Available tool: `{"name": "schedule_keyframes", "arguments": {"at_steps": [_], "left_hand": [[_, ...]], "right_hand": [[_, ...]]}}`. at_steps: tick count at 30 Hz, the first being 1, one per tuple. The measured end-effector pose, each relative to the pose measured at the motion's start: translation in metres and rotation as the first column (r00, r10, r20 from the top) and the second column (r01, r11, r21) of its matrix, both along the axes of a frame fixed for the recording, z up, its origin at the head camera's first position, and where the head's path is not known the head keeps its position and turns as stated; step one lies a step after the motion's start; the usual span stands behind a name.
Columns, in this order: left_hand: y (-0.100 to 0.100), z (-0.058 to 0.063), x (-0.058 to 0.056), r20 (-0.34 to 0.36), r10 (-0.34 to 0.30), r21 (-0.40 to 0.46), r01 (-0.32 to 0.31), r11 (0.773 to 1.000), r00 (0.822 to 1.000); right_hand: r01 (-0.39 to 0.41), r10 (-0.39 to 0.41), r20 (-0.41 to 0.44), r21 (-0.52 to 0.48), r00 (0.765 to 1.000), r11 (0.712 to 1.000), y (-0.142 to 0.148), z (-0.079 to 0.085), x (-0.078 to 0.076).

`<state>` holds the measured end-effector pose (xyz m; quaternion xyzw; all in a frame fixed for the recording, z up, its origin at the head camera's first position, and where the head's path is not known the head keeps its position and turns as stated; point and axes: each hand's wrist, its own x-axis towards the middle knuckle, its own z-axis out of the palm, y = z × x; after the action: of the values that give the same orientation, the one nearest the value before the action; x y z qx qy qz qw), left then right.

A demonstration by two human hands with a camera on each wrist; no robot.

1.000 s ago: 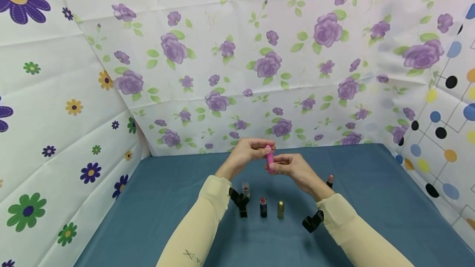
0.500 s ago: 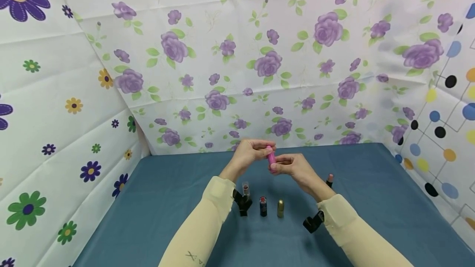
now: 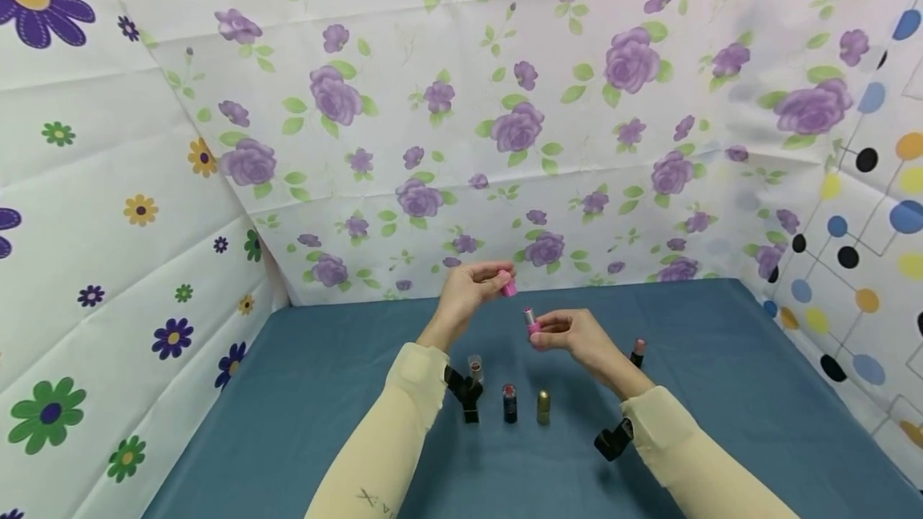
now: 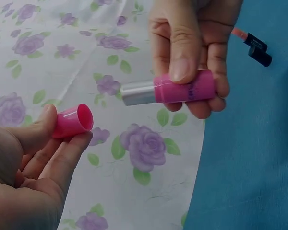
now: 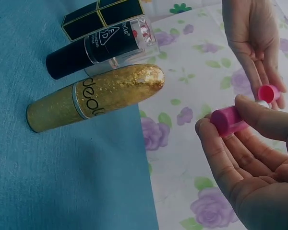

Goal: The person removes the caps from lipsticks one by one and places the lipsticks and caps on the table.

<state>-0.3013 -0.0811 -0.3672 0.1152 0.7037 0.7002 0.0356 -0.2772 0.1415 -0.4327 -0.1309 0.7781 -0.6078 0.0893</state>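
My left hand (image 3: 461, 299) pinches a hollow pink lipstick cap (image 4: 74, 120) between thumb and fingers, its mouth facing the other hand. Lower and to the right, my right hand (image 3: 580, 336) grips an uncapped lipstick (image 4: 185, 90) by its pink base. A silver tube sticks out of that base toward the left hand. Cap and lipstick are apart, both held above the far part of the table. In the right wrist view the pink base end shows between thumb and fingers, and the silver tube is mostly hidden.
On the blue tablecloth (image 3: 346, 423) stand a gold lipstick (image 3: 544, 407), a black lipstick with a clear cap (image 3: 509, 404), a clear-topped one (image 3: 475, 368) and a black gold-edged one (image 5: 103, 17). An uncapped peach lipstick (image 3: 638, 352) is at right, a black cap (image 4: 260, 56) beside it.
The pink cap has come off the lipstick. My left hand has moved up and left with the cap; my right hand has dropped slightly with the base, baring the silver tube.
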Motion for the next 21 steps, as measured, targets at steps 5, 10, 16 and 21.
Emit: {"name": "schedule_keyframes", "arguments": {"at_steps": [5, 10, 16, 21], "left_hand": [[0.005, 0.0, 0.003, -0.029, 0.004, -0.055, -0.006, 0.998, 1.0], [0.011, 0.004, 0.006, -0.079, -0.009, -0.125, -0.001, 0.992, 0.997], [0.017, 0.006, 0.007, -0.11, -0.007, -0.147, -0.009, 0.989, 0.994], [0.021, 0.003, 0.007, -0.128, -0.018, -0.154, -0.002, 0.988, 0.992]], "right_hand": [[-0.017, 0.018, -0.026, 0.042, 1.0, 0.999, 0.006, 0.007, 0.0], [-0.021, 0.035, -0.094, 0.151, 0.995, 0.988, 0.02, 0.019, 0.0], [-0.019, 0.053, -0.145, 0.23, 0.988, 0.973, 0.036, 0.03, 0.0], [0.012, 0.026, -0.15, 0.246, 0.988, 0.969, 0.044, 0.035, 0.0]]}}
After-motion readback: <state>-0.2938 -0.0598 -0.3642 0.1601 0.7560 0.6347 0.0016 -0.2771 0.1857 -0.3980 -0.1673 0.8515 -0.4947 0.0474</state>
